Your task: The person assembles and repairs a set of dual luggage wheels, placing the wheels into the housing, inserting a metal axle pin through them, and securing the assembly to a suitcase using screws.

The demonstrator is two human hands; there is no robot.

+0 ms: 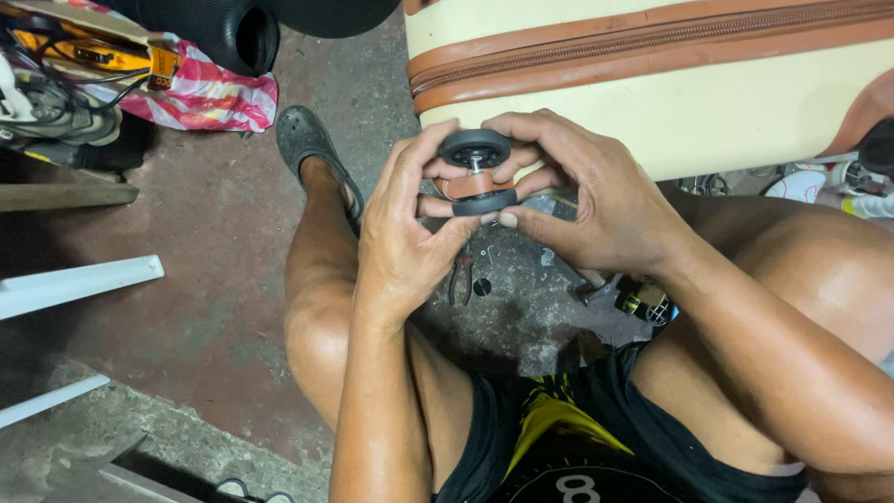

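Seen from above, a seated person holds a small twin-wheel caster [475, 174], two black rubber wheels on a brown plastic housing, between both hands over their bare knees. The left hand [402, 237] curls around the caster's left side, thumb and fingers closed on it. The right hand [596, 200] wraps the right side, fingertips pressing the upper wheel and thumb under the lower one. Just beyond the hands lies a cream hard-shell suitcase with brown trim and zip [652, 84]. Directly below the hands, on the stained concrete floor [214, 279], lie dark pliers [460, 279] and small loose metal parts. A black clog [312, 154] sits beyond the left hand. The grip looks fingertip-only, so a slip could drop the caster or a small fitting among the floor clutter, where it would be hard to find.
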